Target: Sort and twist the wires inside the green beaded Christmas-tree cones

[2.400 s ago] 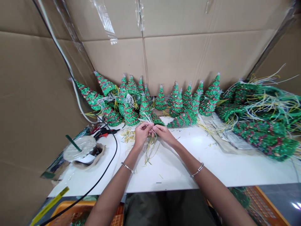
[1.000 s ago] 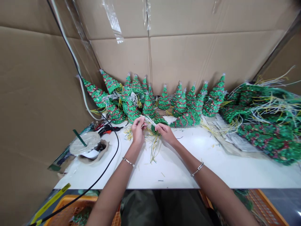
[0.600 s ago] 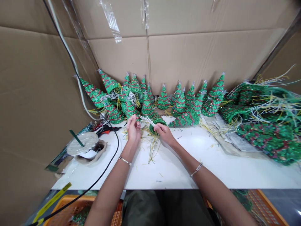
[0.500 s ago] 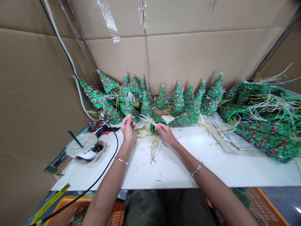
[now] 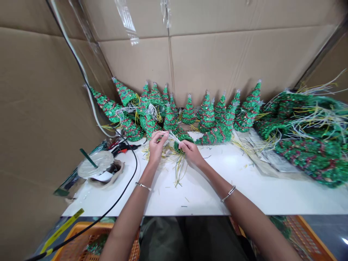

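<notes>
My right hand [image 5: 190, 150] is closed round a bundle of white wires [image 5: 174, 137], whose loose ends fan out up and to the left. At those ends, my left hand [image 5: 158, 144] has its thumb and fingers pinched together on the wires; how many it grips is too small to make out. Beside my right hand, a small green tinsel Christmas tree [image 5: 185, 135] with red garland lies on its side, its base toward me. Yellow and green wires [image 5: 179, 168] trail below it on the white table [image 5: 206, 195].
Several tinsel trees [image 5: 189, 110] stand along the cardboard wall [image 5: 217, 61]. Larger trees [image 5: 312, 159] with loose wires are piled at right. At left are a glue gun [image 5: 123, 148], a spool [image 5: 96, 165] and a black cable [image 5: 130, 177]. Orange crates [image 5: 72, 241] sit below.
My left hand has moved right, from apart to the ends of the white wires. My right hand stays closed on the bundle. The view has shifted slightly.
</notes>
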The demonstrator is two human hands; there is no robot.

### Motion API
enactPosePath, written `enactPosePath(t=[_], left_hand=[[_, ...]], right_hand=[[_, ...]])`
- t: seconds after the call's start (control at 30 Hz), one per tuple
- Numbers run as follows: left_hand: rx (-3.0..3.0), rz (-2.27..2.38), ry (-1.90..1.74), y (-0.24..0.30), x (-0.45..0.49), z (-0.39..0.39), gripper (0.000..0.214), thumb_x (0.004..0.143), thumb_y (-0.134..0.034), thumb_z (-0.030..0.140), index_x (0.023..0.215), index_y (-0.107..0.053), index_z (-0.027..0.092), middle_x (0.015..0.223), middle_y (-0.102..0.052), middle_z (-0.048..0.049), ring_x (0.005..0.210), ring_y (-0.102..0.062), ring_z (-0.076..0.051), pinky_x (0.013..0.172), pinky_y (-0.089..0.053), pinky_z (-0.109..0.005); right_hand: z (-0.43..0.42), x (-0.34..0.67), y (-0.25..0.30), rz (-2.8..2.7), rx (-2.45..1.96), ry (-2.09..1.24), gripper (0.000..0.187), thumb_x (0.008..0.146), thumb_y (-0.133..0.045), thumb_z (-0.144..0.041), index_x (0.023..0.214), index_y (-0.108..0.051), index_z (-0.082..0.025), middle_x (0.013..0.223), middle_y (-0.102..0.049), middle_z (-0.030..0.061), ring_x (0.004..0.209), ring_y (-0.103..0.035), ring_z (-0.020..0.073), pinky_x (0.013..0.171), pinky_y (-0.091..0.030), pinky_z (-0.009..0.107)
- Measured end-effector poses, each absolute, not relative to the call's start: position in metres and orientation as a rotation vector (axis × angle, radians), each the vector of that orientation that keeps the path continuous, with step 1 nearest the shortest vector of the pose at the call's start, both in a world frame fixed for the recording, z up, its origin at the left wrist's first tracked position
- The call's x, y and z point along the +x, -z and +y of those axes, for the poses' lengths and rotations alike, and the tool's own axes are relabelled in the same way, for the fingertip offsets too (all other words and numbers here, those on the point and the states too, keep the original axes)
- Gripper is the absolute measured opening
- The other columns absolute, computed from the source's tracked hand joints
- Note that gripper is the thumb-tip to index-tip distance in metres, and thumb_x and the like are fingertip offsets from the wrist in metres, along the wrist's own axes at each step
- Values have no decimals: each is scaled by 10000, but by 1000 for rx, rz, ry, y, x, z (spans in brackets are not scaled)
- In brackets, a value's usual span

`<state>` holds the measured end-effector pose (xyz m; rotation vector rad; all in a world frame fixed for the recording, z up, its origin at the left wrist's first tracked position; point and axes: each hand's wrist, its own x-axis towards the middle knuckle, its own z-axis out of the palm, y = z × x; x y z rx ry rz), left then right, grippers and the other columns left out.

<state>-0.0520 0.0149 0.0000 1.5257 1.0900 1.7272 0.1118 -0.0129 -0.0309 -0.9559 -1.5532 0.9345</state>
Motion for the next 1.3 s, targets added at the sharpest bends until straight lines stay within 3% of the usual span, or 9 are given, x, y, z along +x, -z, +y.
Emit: enactPosePath(t=[0.1, 0.23, 0.37, 0.73, 0.9, 1.3], left_hand=[[1477, 1071, -1746, 0, -50, 14, 229, 717, -727, 419, 751, -719, 193, 882, -601, -51, 882, -551, -160, 685, -442, -239], [1318, 1017, -1724, 2, -46, 14, 223, 701, -740, 410, 765, -730, 197, 856, -584, -32, 667, -493, -94, 515, -355, -208], [1134, 1005, -1737, 5, -42, 13, 240, 637, -783, 390, 746, -725, 184, 852, -577, -14, 542, -390, -43, 449, -277, -203], [851, 1013, -1683, 5, -41, 13, 233, 537, -807, 306, 698, -709, 169, 816, -606, -15, 525, -367, -27, 428, -235, -180], [827, 996, -1651, 4, -43, 12, 216, 535, -800, 277, 690, -700, 164, 707, -560, 4, 513, -354, -30, 412, -190, -180], [748, 1016, -1641, 0, -43, 13, 225, 527, -795, 234, 709, -689, 156, 688, -560, 21, 487, -337, -18, 396, -173, -171]], right_hand=[[-12, 112, 33, -1576, -987, -925, 359, 889, -437, -497, 727, -544, -195, 631, -428, -17, 596, -361, 127, 578, -294, 258], [-11, 114, 36, -1603, -977, -907, 353, 896, -436, -483, 721, -542, -195, 646, -438, -11, 615, -377, 131, 587, -301, 258], [-10, 114, 38, -1633, -973, -897, 359, 900, -429, -486, 719, -536, -194, 648, -441, -11, 622, -384, 131, 597, -309, 258], [-9, 114, 36, -1696, -967, -822, 340, 913, -409, -442, 712, -523, -193, 648, -470, -12, 639, -416, 133, 620, -321, 256], [-9, 111, 37, -1701, -971, -828, 332, 911, -413, -436, 714, -523, -193, 641, -475, -18, 624, -412, 129, 609, -315, 253], [-8, 108, 36, -1725, -980, -807, 315, 915, -407, -410, 730, -540, -191, 653, -499, -17, 633, -433, 127, 620, -324, 247]])
